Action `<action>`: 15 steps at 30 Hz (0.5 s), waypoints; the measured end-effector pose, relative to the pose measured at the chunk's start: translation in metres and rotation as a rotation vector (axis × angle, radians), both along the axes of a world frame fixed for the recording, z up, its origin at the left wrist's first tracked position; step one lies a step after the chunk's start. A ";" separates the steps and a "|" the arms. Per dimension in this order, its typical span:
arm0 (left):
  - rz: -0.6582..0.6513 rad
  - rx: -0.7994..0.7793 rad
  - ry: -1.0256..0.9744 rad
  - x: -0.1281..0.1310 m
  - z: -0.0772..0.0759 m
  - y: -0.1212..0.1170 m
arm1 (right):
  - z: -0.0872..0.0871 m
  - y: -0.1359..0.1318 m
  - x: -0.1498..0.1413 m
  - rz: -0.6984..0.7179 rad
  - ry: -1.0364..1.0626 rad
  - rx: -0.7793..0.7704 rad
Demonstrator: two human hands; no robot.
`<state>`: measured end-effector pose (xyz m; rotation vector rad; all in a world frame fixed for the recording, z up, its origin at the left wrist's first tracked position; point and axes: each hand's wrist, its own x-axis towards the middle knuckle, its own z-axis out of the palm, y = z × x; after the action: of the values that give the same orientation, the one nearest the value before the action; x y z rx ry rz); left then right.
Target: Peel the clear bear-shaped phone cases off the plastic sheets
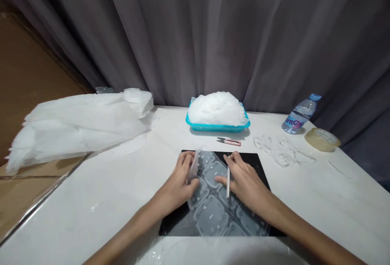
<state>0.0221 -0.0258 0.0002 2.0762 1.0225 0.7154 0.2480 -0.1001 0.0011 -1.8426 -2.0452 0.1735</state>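
Observation:
A clear plastic sheet of moulded, rounded cut-outs point(213, 208) lies on a black mat point(258, 163) at the table's near middle. My left hand point(181, 181) rests on the sheet's left side, its fingers closed on the lifted clear edge of the sheet. My right hand point(243, 179) lies on the sheet's right part and grips a thin white stick-like tool point(228, 181) that points down onto the sheet.
Behind the mat lie small pink snips point(229, 141) and a turquoise basket point(217, 126) heaped with white pieces. Clear plastic scraps point(280, 149), a water bottle point(300, 114) and a tape roll point(322, 139) sit right. A pile of white sheets point(79, 122) covers the left. Grey curtain behind.

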 end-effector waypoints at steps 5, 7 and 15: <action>0.061 -0.033 -0.121 -0.007 -0.004 0.028 | 0.004 -0.002 0.013 0.039 0.089 -0.081; 0.061 -0.047 -0.115 -0.005 -0.006 0.035 | 0.003 -0.002 0.018 0.054 0.086 -0.111; 0.251 -0.038 -0.107 -0.029 0.004 0.023 | -0.001 0.003 0.018 0.001 -0.186 0.024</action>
<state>-0.0070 -0.0032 0.0044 1.8751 1.2382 0.9142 0.2656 -0.0970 0.0003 -1.9062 -2.1606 -0.0230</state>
